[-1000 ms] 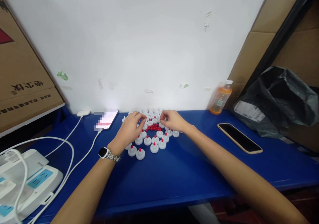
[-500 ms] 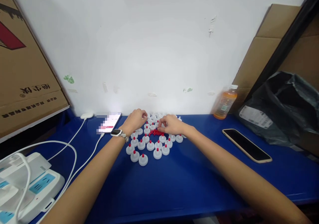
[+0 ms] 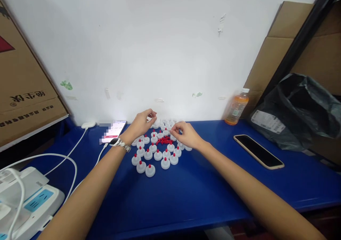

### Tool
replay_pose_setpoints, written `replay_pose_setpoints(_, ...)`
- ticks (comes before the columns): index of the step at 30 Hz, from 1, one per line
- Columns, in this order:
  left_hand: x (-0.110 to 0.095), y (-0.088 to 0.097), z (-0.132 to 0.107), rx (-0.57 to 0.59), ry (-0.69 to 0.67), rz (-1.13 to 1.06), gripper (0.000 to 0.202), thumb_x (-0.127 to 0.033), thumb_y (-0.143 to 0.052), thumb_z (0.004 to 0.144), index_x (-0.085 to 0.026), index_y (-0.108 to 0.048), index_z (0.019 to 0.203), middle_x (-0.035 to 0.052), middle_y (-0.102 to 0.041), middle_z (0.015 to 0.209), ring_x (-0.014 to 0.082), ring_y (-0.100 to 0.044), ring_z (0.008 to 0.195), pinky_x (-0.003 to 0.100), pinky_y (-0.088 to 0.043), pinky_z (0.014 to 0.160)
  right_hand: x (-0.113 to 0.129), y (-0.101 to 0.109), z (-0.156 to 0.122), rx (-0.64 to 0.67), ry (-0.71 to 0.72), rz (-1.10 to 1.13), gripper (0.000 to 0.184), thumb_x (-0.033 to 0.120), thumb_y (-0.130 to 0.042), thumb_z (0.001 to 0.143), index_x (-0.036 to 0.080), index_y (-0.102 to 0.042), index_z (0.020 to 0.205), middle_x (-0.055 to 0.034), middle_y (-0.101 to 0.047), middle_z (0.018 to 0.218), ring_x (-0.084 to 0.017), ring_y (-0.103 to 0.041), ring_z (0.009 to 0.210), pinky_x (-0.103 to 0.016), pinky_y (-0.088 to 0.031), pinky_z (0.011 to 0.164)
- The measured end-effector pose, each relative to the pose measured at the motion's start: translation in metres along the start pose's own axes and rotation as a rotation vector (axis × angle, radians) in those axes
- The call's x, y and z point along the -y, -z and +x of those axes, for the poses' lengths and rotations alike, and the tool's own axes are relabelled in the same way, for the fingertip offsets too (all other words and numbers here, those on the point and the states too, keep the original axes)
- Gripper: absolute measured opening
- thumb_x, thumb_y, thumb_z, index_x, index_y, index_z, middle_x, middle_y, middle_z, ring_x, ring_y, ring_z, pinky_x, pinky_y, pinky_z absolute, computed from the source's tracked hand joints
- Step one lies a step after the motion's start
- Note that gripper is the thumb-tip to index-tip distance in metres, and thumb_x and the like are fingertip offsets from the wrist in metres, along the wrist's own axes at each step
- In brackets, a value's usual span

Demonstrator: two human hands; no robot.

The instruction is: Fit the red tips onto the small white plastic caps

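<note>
Several white round caps with nozzles stand on the blue table, and many carry small red tips. In their midst lies a pile of loose red tips. My left hand, with a watch on its wrist, hovers over the back left of the group. Its thumb and fingers are apart, and nothing shows between them. Just right of the red pile is my right hand, thumb and forefinger pinched together above the caps. Whatever may be in that pinch is too small to make out.
A lit phone on a charging cable lies to the left, near a white power strip. To the right are a dark phone, an orange drink bottle and a dark plastic bag. A white wall rises behind.
My left hand has lifted slightly and its fingers have spread. My right hand stays beside the red pile, its fingers still pinched. The whole view has shifted a little.
</note>
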State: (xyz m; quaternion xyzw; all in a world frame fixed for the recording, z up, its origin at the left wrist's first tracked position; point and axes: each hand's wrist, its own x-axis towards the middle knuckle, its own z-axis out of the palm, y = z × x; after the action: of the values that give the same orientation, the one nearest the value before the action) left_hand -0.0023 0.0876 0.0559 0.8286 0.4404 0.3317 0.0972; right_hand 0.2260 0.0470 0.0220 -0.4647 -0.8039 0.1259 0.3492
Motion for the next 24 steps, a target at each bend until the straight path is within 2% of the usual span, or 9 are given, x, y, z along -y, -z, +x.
replay_pose_setpoints(3,-0.019,0.011,-0.030,-0.078,-0.011,-0.183,0.019,-0.040,-0.042,0.100,-0.022,-0.048,0.100,0.0079,-0.069,0.115,0.0183,-0.065,0.091,0.033,-0.050,0.077,0.005,-0.001,0.000,0.040,0.023,-0.062,0.017,0.025,-0.059,0.086,0.018,-0.068,0.074,-0.0011,-0.065,0.070,-0.015,-0.055,0.073,-0.028,-0.038,0.075)
replay_pose_setpoints(5,-0.027,0.009,-0.046,-0.110,0.026,-0.244,0.020,-0.042,-0.038,0.101,-0.023,-0.045,0.102,0.0060,-0.069,0.105,0.0160,-0.063,0.077,0.031,-0.049,0.069,0.010,-0.005,0.002,0.080,0.044,-0.121,0.015,0.027,-0.060,0.087,0.019,-0.070,0.078,-0.0024,-0.067,0.075,-0.017,-0.055,0.079,-0.030,-0.036,0.080)
replay_pose_setpoints(8,-0.030,-0.001,-0.062,-0.129,0.083,-0.368,0.022,-0.044,-0.034,0.102,-0.024,-0.044,0.104,0.0030,-0.063,0.098,0.0138,-0.060,0.072,0.029,-0.049,0.067,0.019,-0.012,0.009,0.186,0.079,-0.240,0.015,0.034,-0.064,0.085,0.021,-0.072,0.082,-0.0044,-0.067,0.079,-0.022,-0.054,0.089,-0.035,-0.033,0.084)
replay_pose_setpoints(13,-0.030,-0.006,-0.075,-0.058,0.055,-0.216,0.031,-0.042,-0.027,0.104,-0.022,-0.050,0.098,0.0006,-0.055,0.082,0.0150,-0.053,0.070,0.029,-0.044,0.067,0.028,-0.028,0.020,0.325,0.098,-0.440,0.012,0.029,-0.066,0.082,0.019,-0.070,0.077,-0.0095,-0.066,0.085,-0.027,-0.052,0.093,-0.040,-0.031,0.086)
replay_pose_setpoints(16,-0.028,-0.004,-0.081,0.023,0.077,-0.183,0.026,-0.045,-0.037,0.100,-0.022,-0.049,0.103,0.0004,-0.057,0.087,0.0136,-0.049,0.062,0.029,-0.043,0.061,0.029,-0.034,0.021,0.349,0.089,-0.474,0.012,0.024,-0.063,0.083,0.018,-0.068,0.074,-0.0102,-0.066,0.083,-0.028,-0.052,0.093,-0.041,-0.031,0.086)
replay_pose_setpoints(18,-0.026,-0.005,-0.084,0.069,0.079,-0.179,0.024,-0.043,-0.045,0.097,-0.023,-0.046,0.111,0.0019,-0.060,0.096,0.0126,-0.049,0.058,0.029,-0.043,0.059,0.028,-0.033,0.019,0.320,0.098,-0.441,0.014,0.025,-0.062,0.084,0.018,-0.067,0.073,-0.0096,-0.066,0.082,-0.027,-0.053,0.093,-0.042,-0.032,0.087)
replay_pose_setpoints(20,-0.023,-0.007,-0.085,0.081,0.053,-0.173,0.025,-0.039,-0.045,0.097,-0.023,-0.045,0.116,0.0040,-0.061,0.100,0.0144,-0.054,0.064,0.030,-0.045,0.062,0.027,-0.030,0.016,0.240,0.098,-0.330,0.014,0.026,-0.061,0.085,0.018,-0.067,0.074,-0.0080,-0.068,0.084,-0.025,-0.055,0.094,-0.041,-0.034,0.088)
replay_pose_setpoints(24,-0.023,-0.010,-0.088,0.078,0.033,-0.157,0.023,-0.039,-0.041,0.099,-0.023,-0.046,0.115,0.0046,-0.062,0.097,0.0192,-0.061,0.078,0.032,-0.047,0.069,0.026,-0.021,0.004,0.085,-0.007,0.166,0.013,0.029,-0.060,0.087,0.018,-0.066,0.088,-0.0049,-0.071,0.086,-0.018,-0.062,0.079,-0.031,-0.044,0.075)
